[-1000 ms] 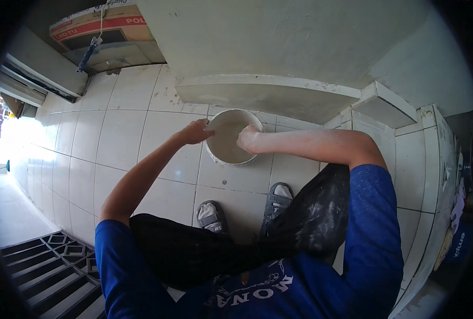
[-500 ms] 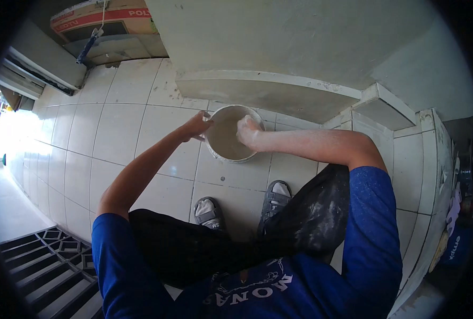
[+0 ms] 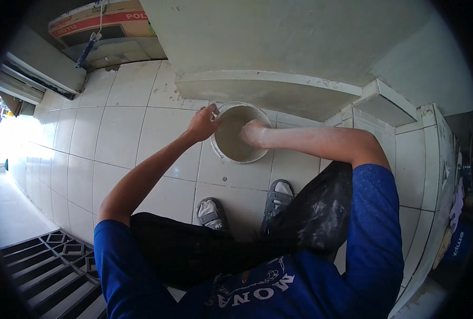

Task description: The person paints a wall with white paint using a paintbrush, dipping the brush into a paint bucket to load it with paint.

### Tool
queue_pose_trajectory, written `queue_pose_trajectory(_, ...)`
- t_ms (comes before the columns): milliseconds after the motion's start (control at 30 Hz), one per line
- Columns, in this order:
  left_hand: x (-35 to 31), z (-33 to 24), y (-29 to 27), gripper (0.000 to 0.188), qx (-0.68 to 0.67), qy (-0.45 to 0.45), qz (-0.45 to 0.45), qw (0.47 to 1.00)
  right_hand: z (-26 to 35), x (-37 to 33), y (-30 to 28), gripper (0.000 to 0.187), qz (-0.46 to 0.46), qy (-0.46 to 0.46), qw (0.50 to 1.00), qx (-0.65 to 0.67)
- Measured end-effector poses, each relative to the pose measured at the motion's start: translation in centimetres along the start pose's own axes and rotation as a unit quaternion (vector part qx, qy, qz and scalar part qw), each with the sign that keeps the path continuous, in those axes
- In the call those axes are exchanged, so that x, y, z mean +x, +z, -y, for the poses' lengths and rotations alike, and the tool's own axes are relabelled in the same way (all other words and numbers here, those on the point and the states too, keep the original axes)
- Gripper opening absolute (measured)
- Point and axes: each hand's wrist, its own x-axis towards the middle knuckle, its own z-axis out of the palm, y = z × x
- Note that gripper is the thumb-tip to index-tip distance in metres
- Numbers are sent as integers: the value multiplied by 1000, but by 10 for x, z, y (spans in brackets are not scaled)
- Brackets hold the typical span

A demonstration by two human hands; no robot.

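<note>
A round white bucket [image 3: 231,159] stands on the tiled floor in front of my feet, with a dull greyish-beige substance [image 3: 235,144] inside. My left hand [image 3: 203,123] is closed at the bucket's left rim, thumb and fingers pinching the edge. Down in the bucket's mouth, toward the right side, is my right hand [image 3: 253,133]. Its fingers are curled in, and whatever they hold, if anything, is hidden. Pale dust coats the right hand and forearm.
A low ledge [image 3: 268,91] runs along the wall behind the bucket. A paint roller frame with a blue handle [image 3: 86,53] leans by a cardboard box [image 3: 95,26] at the far left. A black metal grille [image 3: 56,266] lies near left. My sandalled feet [image 3: 211,212] flank the bucket's near side.
My left hand has shifted up along the rim and its fingers have changed position. The bucket sits slightly farther right in view. My right hand has turned a little inside the bucket.
</note>
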Motion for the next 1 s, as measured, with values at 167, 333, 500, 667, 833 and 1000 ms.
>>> queue_pose_trajectory(167,2,6,-7,31,3,16,-2,1000,3,-11,-17,12,3,-9,999,38)
queue_pose_trajectory(333,3,2,-10,26,2,36,7,999,-3,-8,-22,12,-67,37,997,15)
queue_pose_trajectory(500,3,-8,-2,26,20,76,-14,997,-2,-3,-5,12,-83,21,996,16)
queue_pose_trajectory(667,3,-13,-2,27,0,78,-22,997,7,-13,-7,13,-10,-28,999,38)
queue_pose_trajectory(833,5,-11,-4,28,13,76,-28,997,5,-12,-19,12,-111,7,994,5)
queue_pose_trajectory(1000,9,-19,2,30,6,92,-19,996,-2,0,3,12,-62,-8,998,-16)
